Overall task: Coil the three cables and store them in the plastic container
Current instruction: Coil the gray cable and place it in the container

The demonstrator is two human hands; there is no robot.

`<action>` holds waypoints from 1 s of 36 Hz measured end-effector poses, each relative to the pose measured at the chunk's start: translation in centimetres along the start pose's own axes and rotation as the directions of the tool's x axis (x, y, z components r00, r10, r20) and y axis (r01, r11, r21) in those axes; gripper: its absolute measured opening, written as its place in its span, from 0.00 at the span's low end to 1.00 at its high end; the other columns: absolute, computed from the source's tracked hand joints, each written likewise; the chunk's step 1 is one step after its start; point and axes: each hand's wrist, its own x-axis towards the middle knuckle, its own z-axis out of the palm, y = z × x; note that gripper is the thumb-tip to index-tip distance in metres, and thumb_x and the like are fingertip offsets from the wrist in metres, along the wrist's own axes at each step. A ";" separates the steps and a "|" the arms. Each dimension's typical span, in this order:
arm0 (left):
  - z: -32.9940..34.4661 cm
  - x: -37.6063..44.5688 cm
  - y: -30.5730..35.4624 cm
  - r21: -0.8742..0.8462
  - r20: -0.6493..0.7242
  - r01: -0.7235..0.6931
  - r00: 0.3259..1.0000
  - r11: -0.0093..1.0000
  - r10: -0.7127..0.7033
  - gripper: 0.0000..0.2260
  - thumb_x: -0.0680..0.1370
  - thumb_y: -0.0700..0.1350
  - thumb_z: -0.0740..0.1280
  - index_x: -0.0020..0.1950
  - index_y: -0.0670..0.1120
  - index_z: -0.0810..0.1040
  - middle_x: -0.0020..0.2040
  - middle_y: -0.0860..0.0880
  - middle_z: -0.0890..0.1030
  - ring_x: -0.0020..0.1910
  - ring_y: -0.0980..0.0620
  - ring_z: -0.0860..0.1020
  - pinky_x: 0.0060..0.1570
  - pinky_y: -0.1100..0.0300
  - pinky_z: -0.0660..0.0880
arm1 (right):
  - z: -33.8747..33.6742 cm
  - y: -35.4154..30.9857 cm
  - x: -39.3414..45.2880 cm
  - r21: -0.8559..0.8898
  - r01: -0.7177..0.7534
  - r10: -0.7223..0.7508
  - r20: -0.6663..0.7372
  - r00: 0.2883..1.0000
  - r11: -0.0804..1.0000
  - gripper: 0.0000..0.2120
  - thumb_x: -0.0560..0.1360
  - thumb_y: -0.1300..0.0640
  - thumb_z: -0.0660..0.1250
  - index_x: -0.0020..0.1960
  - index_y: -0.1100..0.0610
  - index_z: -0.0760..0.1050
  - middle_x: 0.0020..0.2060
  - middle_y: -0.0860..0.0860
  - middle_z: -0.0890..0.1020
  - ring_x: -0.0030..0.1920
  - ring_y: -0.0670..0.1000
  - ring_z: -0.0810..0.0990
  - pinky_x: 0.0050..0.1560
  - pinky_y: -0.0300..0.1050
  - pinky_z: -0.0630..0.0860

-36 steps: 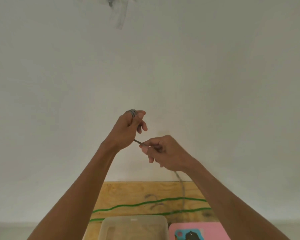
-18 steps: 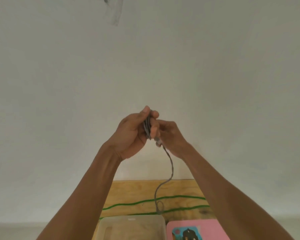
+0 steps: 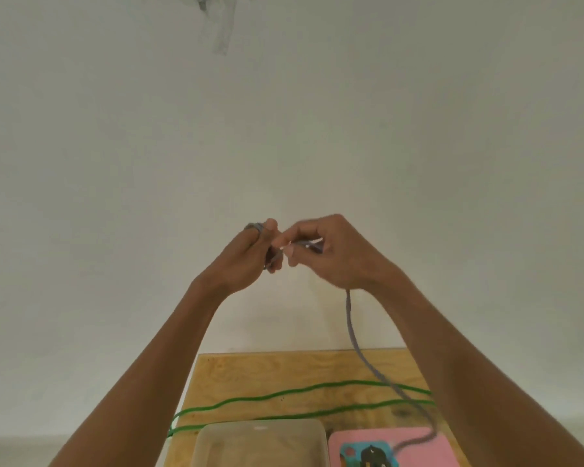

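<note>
Since half a second ago the right hand (image 3: 331, 251) has drawn away from the left hand (image 3: 246, 254), pinching the grey cable (image 3: 353, 328) between thumb and fingertips. The left hand grips the finished turns, a loop showing above its knuckles. This appears to be another wrap being laid; coiling of the first cable seems well advanced but not complete.

The free length hangs from the right hand, crosses the green cable (image 3: 284, 394) on the wooden table (image 3: 236, 369) and trails over the pink mat (image 3: 385, 436). The plastic container (image 3: 260, 436) sits just left of the mat, touching or nearly so.

Both hands work high above the table with open room all round. The green cable droops over the table's left edge; a snag there is possible.
</note>
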 end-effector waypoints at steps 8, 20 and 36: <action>1.6 -2.3 1.6 -0.535 0.305 0.248 0.948 0.807 -0.089 0.27 0.82 0.61 0.50 0.50 0.40 0.77 0.30 0.42 0.76 0.32 0.46 0.74 0.44 0.51 0.73 | -2.7 0.2 2.6 0.269 0.053 -0.018 -0.133 0.991 0.962 0.06 0.71 0.67 0.75 0.46 0.68 0.79 0.29 0.48 0.83 0.28 0.45 0.80 0.33 0.36 0.75; 1.8 -1.3 2.7 -0.785 0.104 0.043 0.993 0.618 0.063 0.19 0.85 0.52 0.53 0.57 0.39 0.76 0.36 0.44 0.76 0.38 0.46 0.76 0.42 0.55 0.77 | 3.4 4.0 -0.7 0.301 -0.174 0.199 -0.054 0.979 0.938 0.25 0.81 0.65 0.61 0.29 0.45 0.77 0.26 0.47 0.76 0.26 0.47 0.71 0.27 0.44 0.68; 1.3 -0.3 0.3 -0.075 -0.195 -0.037 0.981 0.997 0.021 0.20 0.85 0.50 0.56 0.50 0.35 0.76 0.37 0.45 0.78 0.35 0.53 0.75 0.41 0.61 0.73 | 1.9 0.9 -2.1 -0.159 -0.085 0.102 0.098 0.990 0.984 0.11 0.80 0.57 0.65 0.59 0.56 0.81 0.31 0.42 0.80 0.30 0.41 0.78 0.39 0.35 0.76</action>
